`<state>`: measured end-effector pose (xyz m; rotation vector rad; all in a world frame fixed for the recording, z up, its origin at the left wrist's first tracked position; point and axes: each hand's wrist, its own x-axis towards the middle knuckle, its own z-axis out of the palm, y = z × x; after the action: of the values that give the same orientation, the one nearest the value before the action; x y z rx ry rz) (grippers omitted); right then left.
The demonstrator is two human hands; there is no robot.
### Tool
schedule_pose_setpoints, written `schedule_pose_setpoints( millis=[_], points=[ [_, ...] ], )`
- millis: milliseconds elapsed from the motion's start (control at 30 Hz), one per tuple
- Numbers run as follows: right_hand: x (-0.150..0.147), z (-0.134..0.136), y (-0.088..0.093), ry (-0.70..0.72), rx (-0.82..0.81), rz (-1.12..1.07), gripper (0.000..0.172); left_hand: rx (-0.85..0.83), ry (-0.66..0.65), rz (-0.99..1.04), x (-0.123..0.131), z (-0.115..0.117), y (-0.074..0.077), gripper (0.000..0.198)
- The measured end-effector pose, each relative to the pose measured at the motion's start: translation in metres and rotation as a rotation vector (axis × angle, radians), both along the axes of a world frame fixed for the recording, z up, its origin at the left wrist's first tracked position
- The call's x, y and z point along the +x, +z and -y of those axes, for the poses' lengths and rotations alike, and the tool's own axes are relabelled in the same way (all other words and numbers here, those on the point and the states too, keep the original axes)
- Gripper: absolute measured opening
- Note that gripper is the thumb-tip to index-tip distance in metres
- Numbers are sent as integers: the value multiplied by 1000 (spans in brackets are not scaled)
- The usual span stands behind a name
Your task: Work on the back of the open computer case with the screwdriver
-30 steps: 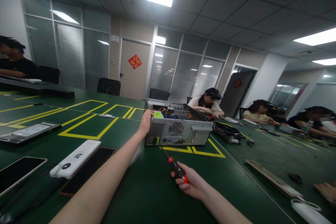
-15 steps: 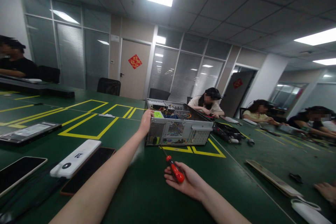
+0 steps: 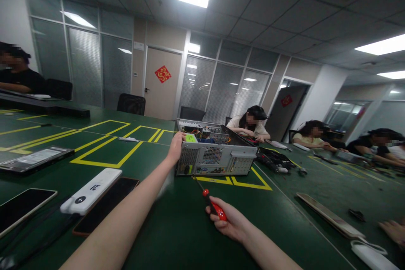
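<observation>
An open desktop computer case (image 3: 218, 158) lies on the green table with its rear panel facing me. Wires and a power supply with a yellow-green label (image 3: 190, 138) show inside it. My left hand (image 3: 176, 147) is closed on the case's left rear corner, its fingertips at the top edge. In my right hand (image 3: 226, 219), closed around the red and black handle, is a screwdriver (image 3: 218, 211). Its shaft points up and left towards the lower edge of the rear panel; whether the tip touches anything I cannot tell.
To the left lie a hard drive (image 3: 36, 159), a white power bank (image 3: 91, 190) with a cable, and two phones, one a dark phone (image 3: 107, 204). A long pale phone-like slab (image 3: 329, 214) is at right. Several people sit around the table; another person's hand (image 3: 392, 231) is at the right edge.
My right hand has moved slightly right, and its fingers have curled tighter around the screwdriver handle. The screwdriver shifted with it. My left hand and the computer case have stayed put.
</observation>
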<state>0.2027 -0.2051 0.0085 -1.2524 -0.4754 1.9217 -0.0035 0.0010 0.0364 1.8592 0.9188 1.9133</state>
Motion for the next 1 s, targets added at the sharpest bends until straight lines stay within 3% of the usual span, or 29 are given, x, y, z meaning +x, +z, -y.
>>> schedule_pose_setpoints(
  millis=[100, 333, 800, 1000],
  points=[
    [0, 1, 0, 0, -28, 15, 13, 6, 2, 10, 1, 0, 1, 38],
    [0, -6, -5, -12, -36, -40, 30, 39, -8, 20, 0, 2, 1, 37],
    [4, -8, -11, 18, -26, -168, 32, 20, 2, -7, -1, 1, 1, 35],
    [-6, 3, -6, 100, 119, -2, 24, -4, 11, -7, 0, -1, 0, 37]
  ],
)
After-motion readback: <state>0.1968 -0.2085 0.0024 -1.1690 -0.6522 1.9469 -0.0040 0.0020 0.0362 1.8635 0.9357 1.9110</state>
